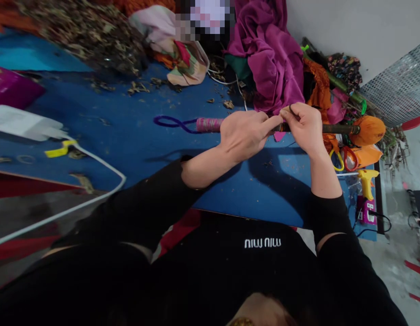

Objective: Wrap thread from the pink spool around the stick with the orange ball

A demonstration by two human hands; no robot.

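A thin dark stick point(339, 129) lies level across both hands, above the blue table. Its left end is a handle wrapped in pink cord point(208, 125), with a dark blue loop point(162, 118) sticking out past it. An orange cloth-covered ball point(370, 130) caps the right end. My left hand point(244, 132) is wrapped round the stick just right of the pink wrapping, index finger stretched along it. Close beside it, my right hand point(305, 126) is closed at the stick, thumb and finger pinched together near the left fingertip. Whatever small piece sits in that pinch is hidden.
Dried plant matter point(104, 38) and magenta cloth point(271, 54) pile up at the back of the blue table point(135, 145). A white charger point(24, 123) with its cable lies left. Scissors point(350, 158) and a yellow glue gun point(367, 183) lie right.
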